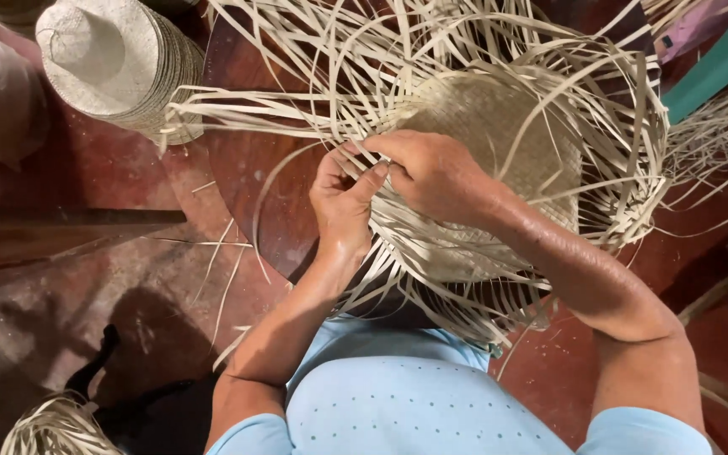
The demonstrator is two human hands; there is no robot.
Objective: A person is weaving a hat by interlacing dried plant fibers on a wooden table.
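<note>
A half-woven straw hat (499, 126) rests on a round dark wooden board (246, 168), with long loose pale straw strips (313, 59) fanning out all around it. My left hand (343, 202) pinches straw strips at the hat's left edge, thumb and fingers closed on them. My right hand (431, 173) lies over the woven part just beside it, its fingertips gripping the same bunch of strips. Both forearms reach in from the bottom of the view, over a light blue shirt (398, 404).
A stack of finished woven straw hats (111, 59) stands at the top left. Loose straw strips lie on the reddish floor (61, 286). A dark bag (145, 404) and another straw bundle (52, 425) sit at the bottom left. Teal furniture (718, 59) shows at the top right.
</note>
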